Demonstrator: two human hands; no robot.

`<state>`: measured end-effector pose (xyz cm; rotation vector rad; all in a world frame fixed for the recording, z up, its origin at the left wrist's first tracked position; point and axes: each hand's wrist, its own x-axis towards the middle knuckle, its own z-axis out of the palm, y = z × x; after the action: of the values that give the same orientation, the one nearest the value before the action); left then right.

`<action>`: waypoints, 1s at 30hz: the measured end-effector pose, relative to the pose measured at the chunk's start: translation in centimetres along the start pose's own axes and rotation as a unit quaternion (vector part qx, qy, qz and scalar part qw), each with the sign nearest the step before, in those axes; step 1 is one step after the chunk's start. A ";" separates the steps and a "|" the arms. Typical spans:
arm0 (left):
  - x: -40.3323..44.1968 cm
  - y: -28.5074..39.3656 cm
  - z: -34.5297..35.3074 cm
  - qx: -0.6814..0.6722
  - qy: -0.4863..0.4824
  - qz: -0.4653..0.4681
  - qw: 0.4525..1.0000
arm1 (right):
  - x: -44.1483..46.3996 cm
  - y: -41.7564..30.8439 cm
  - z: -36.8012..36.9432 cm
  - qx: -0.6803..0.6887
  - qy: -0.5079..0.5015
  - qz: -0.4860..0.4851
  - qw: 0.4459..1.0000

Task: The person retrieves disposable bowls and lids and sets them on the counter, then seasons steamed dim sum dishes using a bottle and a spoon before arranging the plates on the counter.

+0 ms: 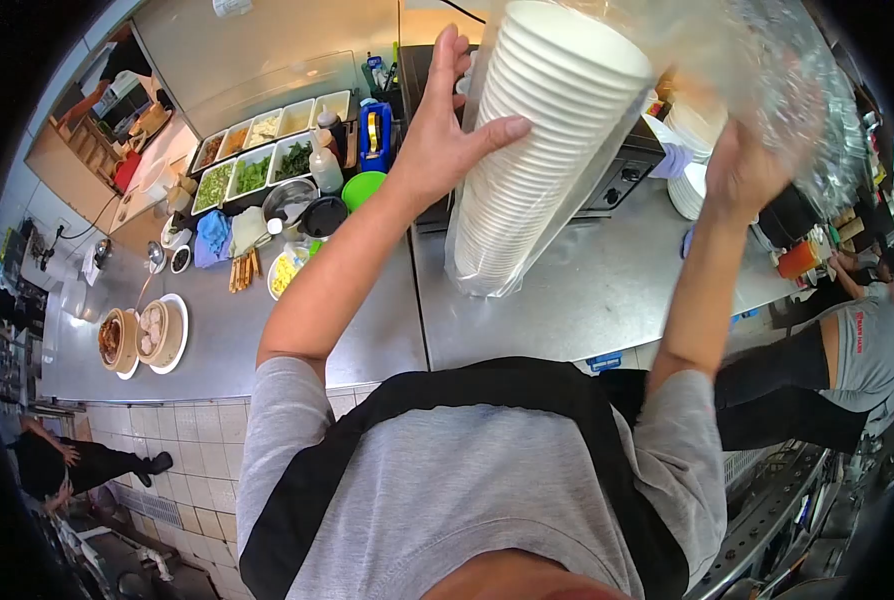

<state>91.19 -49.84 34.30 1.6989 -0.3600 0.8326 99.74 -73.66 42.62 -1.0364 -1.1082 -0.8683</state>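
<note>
A tall stack of nested white paper cups (557, 130) leans in a clear plastic sleeve, its lower end on the steel counter (587, 280). My left hand (457, 140) grips the stack from the left, thumb across its front and fingers along the far side. To the right of the stack, my right hand (752, 175) holds the loose, crumpled clear plastic bag (807, 90). Motion and the plastic blur its fingers. The rims of the top cup are exposed at the upper end.
At the left stand two bamboo steamers with food (152, 330), white containers of chopped greens (252, 172), a squeeze bottle (325, 165) and a blue tape dispenser (375, 135). Stacked plates (689, 190) lie at the right. Behind the cups is a black appliance (622, 175). Other people (857, 350) stand nearby.
</note>
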 end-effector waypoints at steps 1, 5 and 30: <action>0.5 0.8 -0.2 0.040 -0.002 0.010 0.999 | -1.6 0.6 -0.3 0.078 0.036 0.008 0.996; 2.4 3.7 1.0 -0.014 -0.043 0.039 0.998 | -8.8 3.9 1.3 0.268 0.039 0.227 0.935; 2.0 2.6 1.9 -0.021 0.039 0.095 0.994 | -9.6 3.3 4.7 0.123 -0.093 0.256 0.954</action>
<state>91.56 -52.04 37.35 1.6056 -0.4887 1.0209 99.26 -67.77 33.09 -1.1391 -1.0036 -0.2142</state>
